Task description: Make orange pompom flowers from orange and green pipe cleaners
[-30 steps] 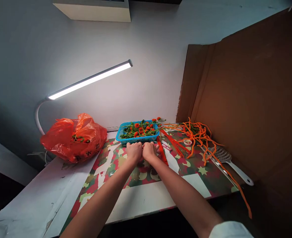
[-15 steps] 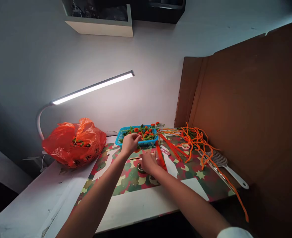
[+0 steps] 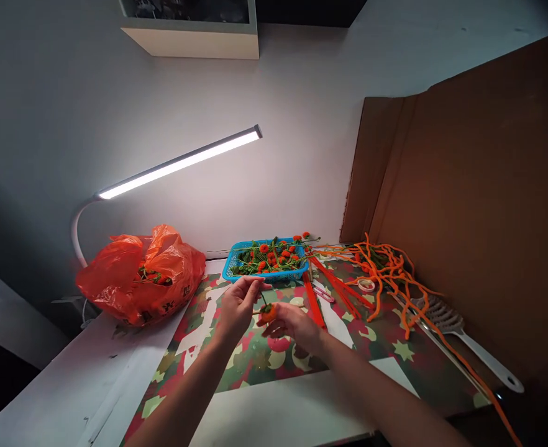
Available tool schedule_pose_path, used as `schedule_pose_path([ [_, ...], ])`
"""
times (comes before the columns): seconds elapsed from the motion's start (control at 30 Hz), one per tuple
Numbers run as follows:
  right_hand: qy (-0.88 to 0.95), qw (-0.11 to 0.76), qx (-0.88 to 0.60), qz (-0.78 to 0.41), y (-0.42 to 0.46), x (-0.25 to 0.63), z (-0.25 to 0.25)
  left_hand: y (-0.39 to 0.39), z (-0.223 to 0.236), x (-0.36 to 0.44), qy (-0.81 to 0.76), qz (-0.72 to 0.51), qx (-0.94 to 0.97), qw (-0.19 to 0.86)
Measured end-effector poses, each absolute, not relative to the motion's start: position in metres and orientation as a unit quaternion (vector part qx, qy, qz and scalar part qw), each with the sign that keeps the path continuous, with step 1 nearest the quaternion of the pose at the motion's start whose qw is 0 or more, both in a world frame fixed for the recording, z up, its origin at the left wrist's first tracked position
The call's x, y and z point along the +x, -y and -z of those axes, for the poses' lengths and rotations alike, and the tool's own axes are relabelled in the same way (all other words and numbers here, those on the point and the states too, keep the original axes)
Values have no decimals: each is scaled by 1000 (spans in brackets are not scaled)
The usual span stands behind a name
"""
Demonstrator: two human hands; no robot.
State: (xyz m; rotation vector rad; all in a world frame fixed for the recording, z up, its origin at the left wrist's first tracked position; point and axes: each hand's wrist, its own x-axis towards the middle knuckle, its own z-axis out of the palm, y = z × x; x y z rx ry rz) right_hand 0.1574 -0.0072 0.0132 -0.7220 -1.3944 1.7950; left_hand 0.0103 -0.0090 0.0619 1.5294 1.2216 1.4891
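Hands, repositioned; one orange flower, now between them.
Left hand (image 3: 237, 307), formerly over the basket (image 3: 226, 272), now drawn back before it, fingertips at the flower's green stem (image 3: 263, 299). Right hand (image 3: 295, 326), formerly low on the patterned mat (image 3: 255, 366), now raised, fingers at the orange flower (image 3: 268, 313) head.

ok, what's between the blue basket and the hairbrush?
Mainly red strips, a pink clip, a small roll and tangled orange cords lie between the blue basket and the hairbrush, in the head view.
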Motion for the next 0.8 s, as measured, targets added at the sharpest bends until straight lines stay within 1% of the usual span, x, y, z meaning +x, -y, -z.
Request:
schedule_pose_path([
  [0.1,516,390,-268,-714,10,157,-10,12,-55,10,-467,-560,589,349],
  [0.17,517,412,-260,-704,10,158,-7,13,-52,6,-452,-529,601,395],
  [0.27,526,440,-254,-681,8,162,-3,12,-46,-4,-376,-474,654,453],
  [0.33,533,462,-263,-658,6,165,1,11,-39,-9,-349,-482,643,482],
  [0.4,549,477,-275,-629,6,168,4,11,-28,-12,-380,-487,581,530],
  [0.5,577,495,-283,-585,6,169,9,14,-11,-9,-435,-439,529,582],
  [0.6,592,509,-291,-553,9,169,11,20,-3,-3,-447,-434,512,592],
  [0.8,596,511,-317,-532,16,172,8,26,-8,2,-455,-483,486,569],
])
